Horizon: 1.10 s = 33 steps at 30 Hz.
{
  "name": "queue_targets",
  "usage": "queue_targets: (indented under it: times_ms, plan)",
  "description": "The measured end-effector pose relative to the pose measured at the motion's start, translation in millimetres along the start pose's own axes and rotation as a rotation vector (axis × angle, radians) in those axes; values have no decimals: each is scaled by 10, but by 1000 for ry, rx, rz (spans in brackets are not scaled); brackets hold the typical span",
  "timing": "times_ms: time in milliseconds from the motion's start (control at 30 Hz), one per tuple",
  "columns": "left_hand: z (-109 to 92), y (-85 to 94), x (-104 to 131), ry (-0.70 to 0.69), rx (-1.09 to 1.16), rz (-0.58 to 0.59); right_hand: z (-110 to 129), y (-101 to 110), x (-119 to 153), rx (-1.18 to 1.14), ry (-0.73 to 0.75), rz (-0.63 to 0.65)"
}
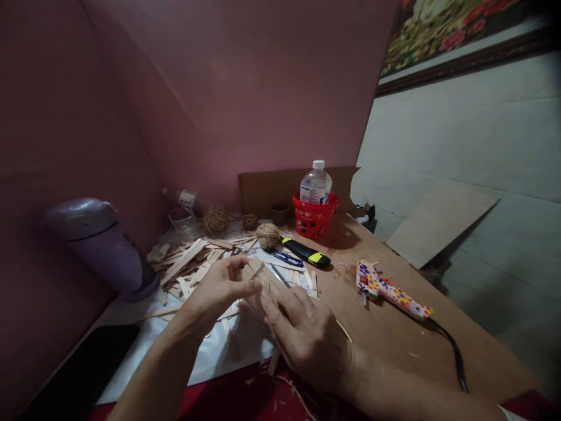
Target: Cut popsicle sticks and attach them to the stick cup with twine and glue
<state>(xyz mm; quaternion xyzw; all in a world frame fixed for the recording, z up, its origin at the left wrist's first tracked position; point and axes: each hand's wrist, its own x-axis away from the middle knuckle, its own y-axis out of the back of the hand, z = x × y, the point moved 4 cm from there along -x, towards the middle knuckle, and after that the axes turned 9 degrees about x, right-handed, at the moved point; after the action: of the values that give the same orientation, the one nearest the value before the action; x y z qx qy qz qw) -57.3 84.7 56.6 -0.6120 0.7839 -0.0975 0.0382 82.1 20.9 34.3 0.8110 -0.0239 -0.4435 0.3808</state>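
Note:
Both of my hands are closed on a small panel of wooden craft sticks (268, 279) laid side by side. My left hand (225, 283) grips its left edge, with the thumb on top and the fingers curled round the far end. Lower on the right side, my right hand (304, 330) presses its thumb and fingers against the panel and covers its near end. A strand that looks like twine crosses the sticks near the far end. Just beyond the panel lie a blue box cutter (287, 258) and a ball of twine (267, 235).
Loose craft sticks (188, 263) are heaped to the left. A purple tumbler (105, 251) and black phone (83, 368) lie leftward. Further back are a black-yellow utility knife (305, 251) and a red bucket (314, 216) holding a bottle. A flowered glue gun (390, 289) lies right, its cord trailing.

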Motion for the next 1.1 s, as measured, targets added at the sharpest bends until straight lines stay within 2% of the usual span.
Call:
queue_targets:
  times_ms: [300, 500, 700, 800, 867, 1000, 1100]
  plan:
    - [-51, -19, 33, -23, -6, 21, 0, -9, 3, -11, -19, -6]
    - [-12, -14, 23, 22, 49, 107, 2, -21, 18, -20, -11, -2]
    - [45, 15, -15, 4, -15, 54, 35, -20, 22, 10, 16, 6]
    - [44, 21, -10, 0, -11, 68, 9, 24, 22, -65, 6, -22]
    - [33, 26, 0, -2, 10, 106, -66, 70, 28, -213, -70, -78]
    - [1, 43, 21, 2, 38, 154, -316, 98, 53, -517, -391, -214]
    - [-21, 38, 36, 12, 41, 173, -415, 14, 53, -626, -549, -161]
